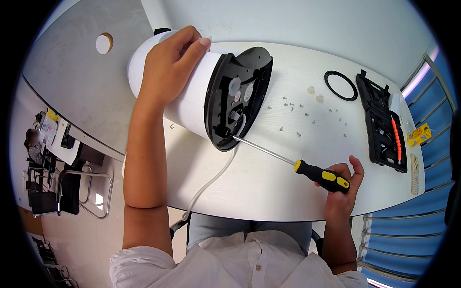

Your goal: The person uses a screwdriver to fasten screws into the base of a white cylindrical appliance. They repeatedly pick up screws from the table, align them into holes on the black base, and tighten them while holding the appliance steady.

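Note:
A white rounded appliance [189, 108] lies on its side on the table, its black base [247, 79] facing right. My left hand [170, 65] is closed over the upper side of the white body, holding it. In my right hand [343, 192] is a screwdriver [324, 177] with a black and yellow handle. Its long shaft runs up and left, and the tip is at the lower edge of the base, by a screw post; the tip's exact seat is too small to tell. From the base a pale power cord [213, 180] hangs toward the table's front edge.
Several small screws [300, 105] lie scattered right of the base, near two pale washers [319, 99]. Farther right are a black ring [341, 85], an open black tool case [377, 129] with a red flexible shaft [396, 139], and a yellow box [419, 135]. A metal-framed chair [86, 192] stands left.

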Demonstrator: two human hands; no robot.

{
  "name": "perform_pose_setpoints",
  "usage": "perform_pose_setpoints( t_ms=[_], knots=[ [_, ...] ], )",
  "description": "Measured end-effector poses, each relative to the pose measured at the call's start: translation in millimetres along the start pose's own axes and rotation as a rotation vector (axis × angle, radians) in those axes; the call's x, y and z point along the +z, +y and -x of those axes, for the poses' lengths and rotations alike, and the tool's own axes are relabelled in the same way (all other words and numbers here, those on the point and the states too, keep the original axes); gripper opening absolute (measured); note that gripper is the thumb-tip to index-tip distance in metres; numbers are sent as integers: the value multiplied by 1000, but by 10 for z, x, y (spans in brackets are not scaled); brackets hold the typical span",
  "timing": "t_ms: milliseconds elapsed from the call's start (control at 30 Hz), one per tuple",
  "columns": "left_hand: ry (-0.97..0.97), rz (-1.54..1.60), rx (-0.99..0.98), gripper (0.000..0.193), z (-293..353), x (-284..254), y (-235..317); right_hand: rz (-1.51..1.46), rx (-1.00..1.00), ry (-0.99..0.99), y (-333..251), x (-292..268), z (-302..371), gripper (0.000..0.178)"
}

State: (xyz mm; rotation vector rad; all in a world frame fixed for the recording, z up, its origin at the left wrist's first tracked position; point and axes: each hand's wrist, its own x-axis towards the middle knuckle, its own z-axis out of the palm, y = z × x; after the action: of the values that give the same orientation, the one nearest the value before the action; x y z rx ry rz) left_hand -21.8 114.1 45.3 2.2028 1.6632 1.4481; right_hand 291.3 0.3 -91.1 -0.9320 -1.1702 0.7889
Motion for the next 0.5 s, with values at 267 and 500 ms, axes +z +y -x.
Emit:
perform_pose_setpoints(
  t_ms=[267, 500],
  knots=[
    [7, 6, -6, 30, 15, -9, 20, -38, 165, -130, -76, -179, -7, 55],
    [16, -8, -10, 30, 18, -15, 23, -86, 162, -197, -69, -191, -3, 56]
  ],
)
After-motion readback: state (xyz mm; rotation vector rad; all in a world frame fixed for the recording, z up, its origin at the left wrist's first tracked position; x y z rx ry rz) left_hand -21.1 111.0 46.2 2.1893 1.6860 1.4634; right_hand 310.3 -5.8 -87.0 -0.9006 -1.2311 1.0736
